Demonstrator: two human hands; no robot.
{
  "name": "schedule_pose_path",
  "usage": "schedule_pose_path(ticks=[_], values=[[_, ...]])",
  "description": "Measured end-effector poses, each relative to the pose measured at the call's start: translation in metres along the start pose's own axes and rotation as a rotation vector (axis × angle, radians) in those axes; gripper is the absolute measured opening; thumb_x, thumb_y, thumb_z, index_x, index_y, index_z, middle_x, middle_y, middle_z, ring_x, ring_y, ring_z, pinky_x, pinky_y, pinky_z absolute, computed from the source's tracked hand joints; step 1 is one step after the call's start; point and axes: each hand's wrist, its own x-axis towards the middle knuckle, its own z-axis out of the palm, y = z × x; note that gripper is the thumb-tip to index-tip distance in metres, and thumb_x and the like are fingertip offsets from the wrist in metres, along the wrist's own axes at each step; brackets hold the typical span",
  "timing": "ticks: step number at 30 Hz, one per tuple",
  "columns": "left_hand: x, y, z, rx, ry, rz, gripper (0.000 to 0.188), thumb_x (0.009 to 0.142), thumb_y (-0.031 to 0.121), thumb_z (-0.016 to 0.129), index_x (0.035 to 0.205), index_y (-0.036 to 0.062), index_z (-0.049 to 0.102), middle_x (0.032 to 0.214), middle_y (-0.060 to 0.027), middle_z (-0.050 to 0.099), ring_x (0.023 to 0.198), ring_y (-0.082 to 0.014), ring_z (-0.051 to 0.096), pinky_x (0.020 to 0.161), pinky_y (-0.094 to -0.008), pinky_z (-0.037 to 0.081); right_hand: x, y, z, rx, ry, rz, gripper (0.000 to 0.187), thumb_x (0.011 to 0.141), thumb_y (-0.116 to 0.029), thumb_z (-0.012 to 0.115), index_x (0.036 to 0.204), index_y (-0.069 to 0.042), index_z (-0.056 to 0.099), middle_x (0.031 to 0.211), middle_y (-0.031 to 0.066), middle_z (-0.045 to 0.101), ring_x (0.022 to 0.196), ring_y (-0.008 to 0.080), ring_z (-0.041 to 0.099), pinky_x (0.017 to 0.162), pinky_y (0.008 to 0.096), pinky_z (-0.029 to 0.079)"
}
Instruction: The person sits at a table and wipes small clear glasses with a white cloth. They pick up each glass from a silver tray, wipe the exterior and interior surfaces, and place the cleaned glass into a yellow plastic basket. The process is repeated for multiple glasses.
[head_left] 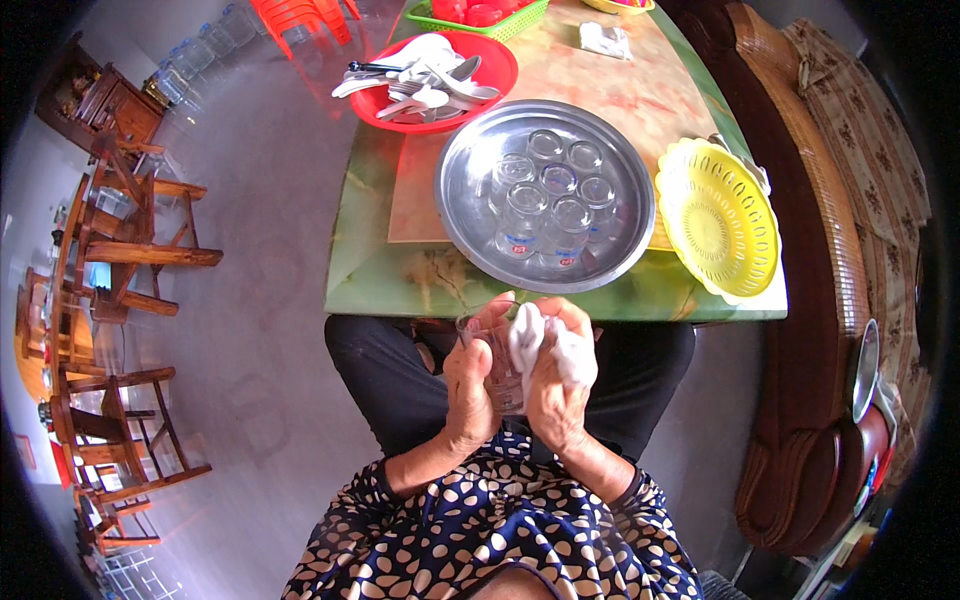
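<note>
My left hand (470, 375) is wrapped round a clear drinking glass (508, 385), held tilted over my lap just off the table's near edge. Bunched in my right hand (556, 385) is a white cloth (527, 335), pressed against the glass from the right side. Beyond my hands, a round steel tray (462, 240) rests near the table's front edge. Several clear glasses (527, 197) stand upside down on it, grouped at its middle; a few carry small red and blue marks.
A red basin (505, 65) of spoons and forks sits at the tray's far left. To the right stands a yellow plastic basket (715, 230); a green basket (520, 22) is farther back. A folded white cloth (605, 40) lies on the marbled table (370, 270). Wooden stools (140, 250) are left.
</note>
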Motion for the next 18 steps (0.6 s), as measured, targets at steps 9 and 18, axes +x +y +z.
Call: schedule_pose_path(ticks=[9,18], values=[[0.004,-0.005,-0.003,0.231,-0.029,0.248,0.068,0.082,0.039,0.069,0.128,0.0009,0.037,0.101,-0.0031,0.051,0.091,-0.0101,0.049,0.082,-0.024,0.041,0.002,0.0,-0.008,-0.268,0.005,-0.178,0.025,0.091,-0.018,0.051,0.108,0.0,0.055,0.098,0.0121,0.057,0.087,0.0223,0.056,0.076,0.0316,0.047],[0.005,0.004,-0.001,0.241,0.169,-0.08,0.048,0.093,0.051,0.045,0.116,0.0083,0.045,0.101,-0.0021,0.052,0.09,-0.0115,0.052,0.079,-0.025,0.045,-0.006,0.012,-0.006,-0.393,0.041,-0.462,0.039,0.073,0.001,0.067,0.11,-0.001,0.055,0.101,0.0176,0.052,0.089,0.0296,0.054,0.076,0.0357,0.047]])
